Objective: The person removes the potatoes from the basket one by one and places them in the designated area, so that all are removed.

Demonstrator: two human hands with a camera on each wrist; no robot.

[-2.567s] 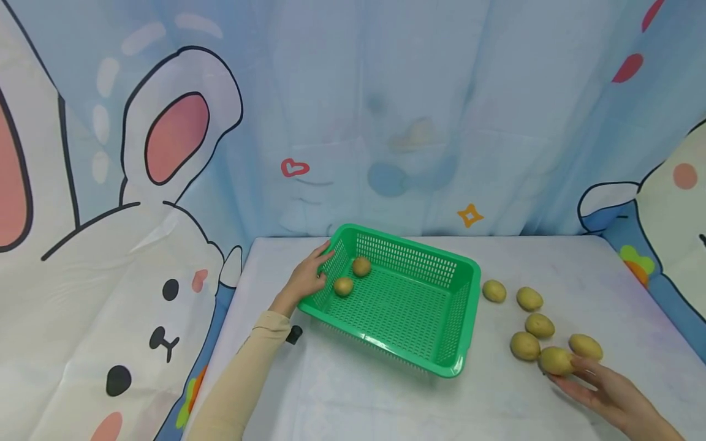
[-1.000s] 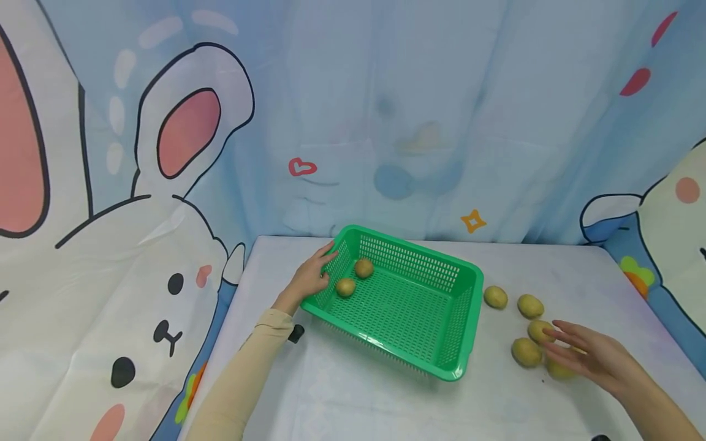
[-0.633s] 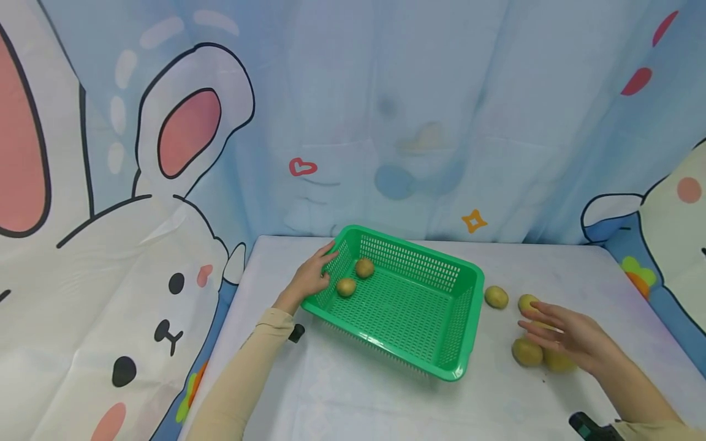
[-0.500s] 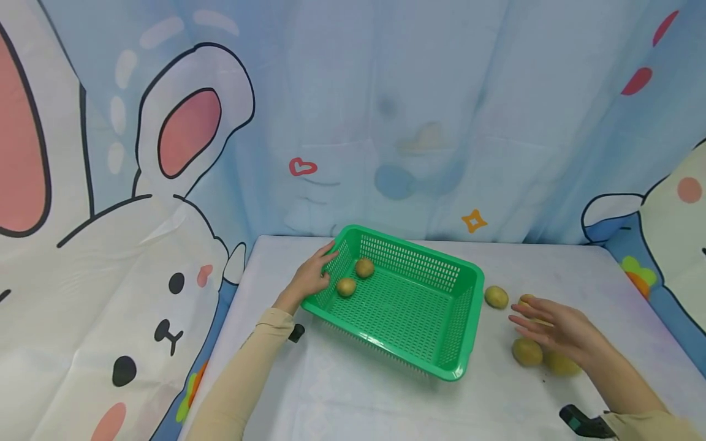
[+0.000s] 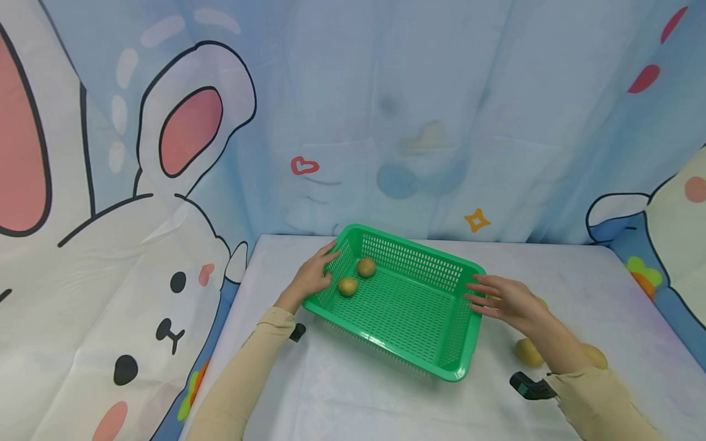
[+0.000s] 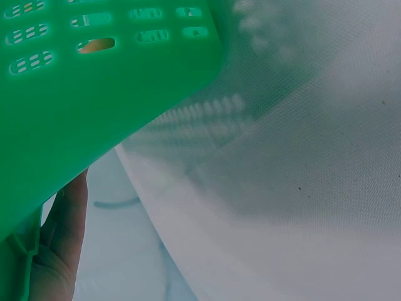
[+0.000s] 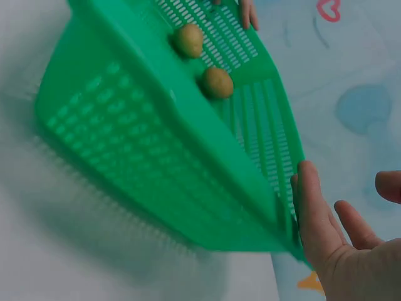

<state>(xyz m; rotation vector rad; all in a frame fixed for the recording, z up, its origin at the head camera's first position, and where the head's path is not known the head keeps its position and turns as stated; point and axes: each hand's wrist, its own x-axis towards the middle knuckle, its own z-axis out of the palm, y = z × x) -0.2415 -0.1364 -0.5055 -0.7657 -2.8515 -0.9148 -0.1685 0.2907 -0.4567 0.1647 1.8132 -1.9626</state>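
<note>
A green plastic basket [image 5: 408, 306] with slotted walls sits on the white-covered table, turned at an angle. Two potatoes [image 5: 356, 277] lie inside it, near the left end. My left hand [image 5: 311, 275] holds the basket's left rim; in the left wrist view that hand [image 6: 62, 238] shows only in part beside the green wall. At the opposite end my right hand [image 5: 504, 299] has its fingers spread and fairly straight over the right rim. The right wrist view shows the fingers [image 7: 313, 213] against the rim, without curling round it.
Several more potatoes [image 5: 529, 352] lie on the table [image 5: 386, 410] to the right, partly hidden behind the right hand and forearm. A black wrist device [image 5: 532, 387] sticks out under the right sleeve. A printed curtain [image 5: 358, 122] hangs behind the table.
My right hand let go of the potato it held, then moved left and away from the pile to the basket's right rim. The left hand and basket have stayed in place.
</note>
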